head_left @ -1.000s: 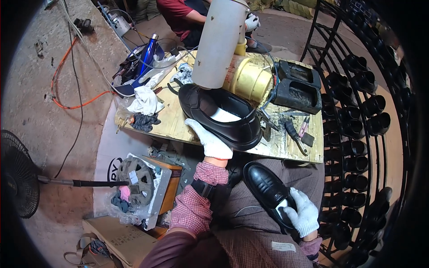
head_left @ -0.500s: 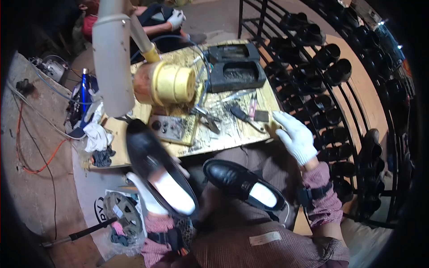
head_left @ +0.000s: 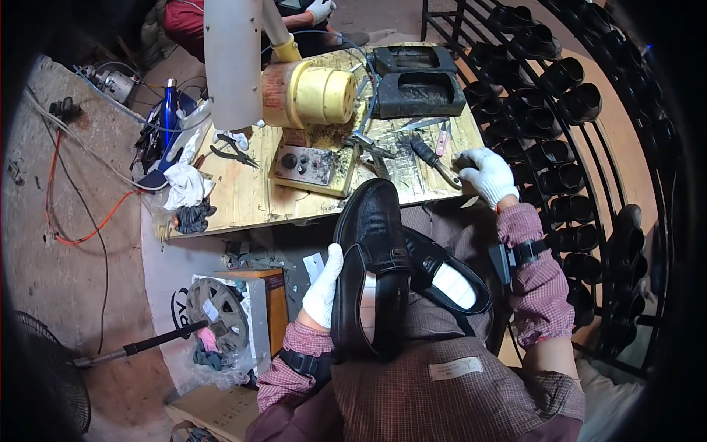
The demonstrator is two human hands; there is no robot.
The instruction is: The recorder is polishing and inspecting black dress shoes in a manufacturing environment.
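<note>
My left hand (head_left: 324,291), in a white glove, grips a black leather loafer (head_left: 377,221) along its side, toe pointing away. A second black loafer (head_left: 445,280) with a pale insole lies across my lap, partly behind the first. At the bench's right edge my right hand (head_left: 490,177), gloved too, has its fingers curled down over the top; what they hold, if anything, is hidden. Nearest to it lies a tool with a thick dark handle and bent metal end (head_left: 427,153), beside a slim pink-handled tool (head_left: 442,138).
The wooden bench (head_left: 247,199) bears a yellow cylindrical machine (head_left: 320,96), a control box with knobs (head_left: 303,163), pliers (head_left: 237,153) and black moulded trays (head_left: 420,96). Racks of black shoes (head_left: 552,177) stand at right. A fan (head_left: 51,368) sits at lower left. Another person's gloved hand (head_left: 321,10) shows beyond.
My left hand has brought its loafer rightward, in front of the lap shoe. My right hand's spread fingers have curled at the bench edge, where a small dark block was visible before.
</note>
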